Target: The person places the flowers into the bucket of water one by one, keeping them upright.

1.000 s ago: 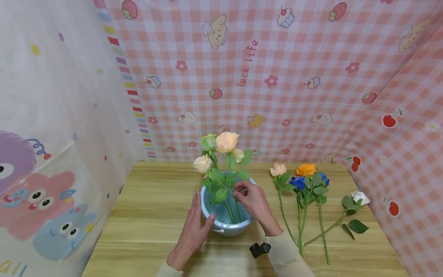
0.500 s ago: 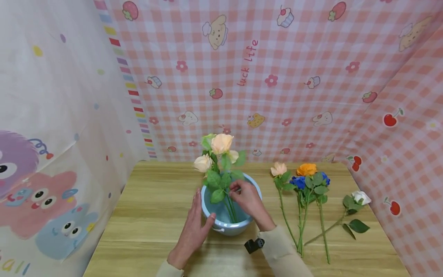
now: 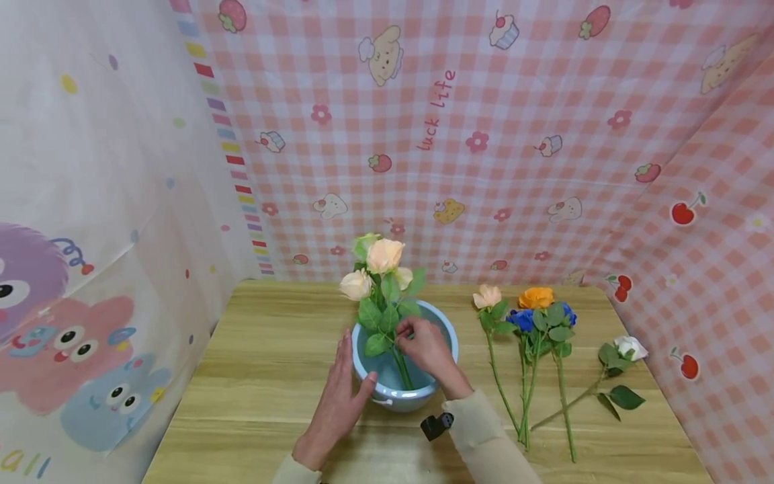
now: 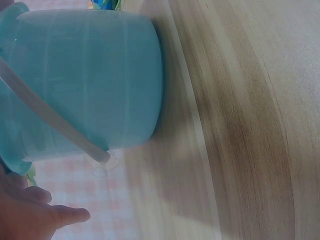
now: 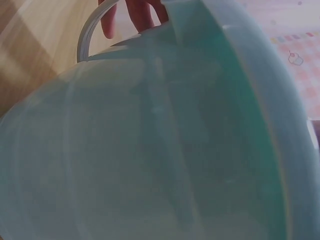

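Note:
A pale blue bucket (image 3: 396, 395) stands on the table, its white handle (image 4: 50, 112) hanging down the side. Peach and cream roses, among them a peach rose (image 3: 384, 256) and a cream rose (image 3: 357, 285), lean left inside it. Over the bucket, my right hand (image 3: 426, 346) pinches a rose stem just beside the green leaves (image 3: 370, 313). My left hand (image 3: 338, 407) is at the bucket's left side near the rim, fingers extended and thumb apart. The left wrist view shows part of the left hand (image 4: 30, 212) beside the bucket. Bucket wall fills the right wrist view, hiding the right hand's grip.
Right of the bucket lie loose flowers: a peach rose (image 3: 487, 296), an orange rose (image 3: 536, 297), blue roses (image 3: 521, 319) and a white rose (image 3: 630, 347). Checked cloth (image 3: 520, 87) hangs behind the wooden table (image 3: 266, 349); more cloth hangs on both sides.
My right hand has moved left over the bucket with the pinched stem. The peach rose has shifted left and slightly down, and the stems stand closer together. My left hand has stayed put.

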A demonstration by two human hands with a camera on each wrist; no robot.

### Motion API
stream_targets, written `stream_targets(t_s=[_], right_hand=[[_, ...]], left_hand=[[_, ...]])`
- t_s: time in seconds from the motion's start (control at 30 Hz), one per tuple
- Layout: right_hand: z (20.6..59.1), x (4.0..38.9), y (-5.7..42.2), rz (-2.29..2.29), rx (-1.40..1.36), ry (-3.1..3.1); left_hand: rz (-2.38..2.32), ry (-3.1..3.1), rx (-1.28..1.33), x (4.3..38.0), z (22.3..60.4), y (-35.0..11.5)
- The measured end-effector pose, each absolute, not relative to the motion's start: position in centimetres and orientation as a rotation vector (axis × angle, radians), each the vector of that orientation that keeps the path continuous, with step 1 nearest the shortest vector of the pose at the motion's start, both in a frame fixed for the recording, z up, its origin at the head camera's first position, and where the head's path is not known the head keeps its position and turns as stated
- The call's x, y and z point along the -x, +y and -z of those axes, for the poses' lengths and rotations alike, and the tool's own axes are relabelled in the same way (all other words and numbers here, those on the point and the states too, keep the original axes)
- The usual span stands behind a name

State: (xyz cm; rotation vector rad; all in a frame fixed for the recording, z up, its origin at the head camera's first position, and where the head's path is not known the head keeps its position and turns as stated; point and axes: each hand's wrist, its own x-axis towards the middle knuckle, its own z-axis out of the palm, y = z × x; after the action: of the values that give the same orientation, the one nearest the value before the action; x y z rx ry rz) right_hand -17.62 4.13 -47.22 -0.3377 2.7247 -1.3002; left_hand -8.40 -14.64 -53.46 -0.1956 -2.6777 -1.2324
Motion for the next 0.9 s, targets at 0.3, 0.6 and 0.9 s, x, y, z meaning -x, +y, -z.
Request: stream_targets(t_s=[0.3, 0.6, 0.9], right_hand=[[47.0, 17.5, 4.1, 1.167, 0.307, 2.738], [46.1, 16.3, 4.9, 1.306, 0.358, 2.814], [46.1, 15.4, 6.4, 1.725, 0.353, 2.729]], left_hand=[[1.235, -2.682, 0.206, 8.4, 53.4, -14.5], [1.249, -2.655, 0.205, 8.5, 53.6, -14.6], [1.244, -2.663, 0.2, 8.4, 53.7, -14.5]])
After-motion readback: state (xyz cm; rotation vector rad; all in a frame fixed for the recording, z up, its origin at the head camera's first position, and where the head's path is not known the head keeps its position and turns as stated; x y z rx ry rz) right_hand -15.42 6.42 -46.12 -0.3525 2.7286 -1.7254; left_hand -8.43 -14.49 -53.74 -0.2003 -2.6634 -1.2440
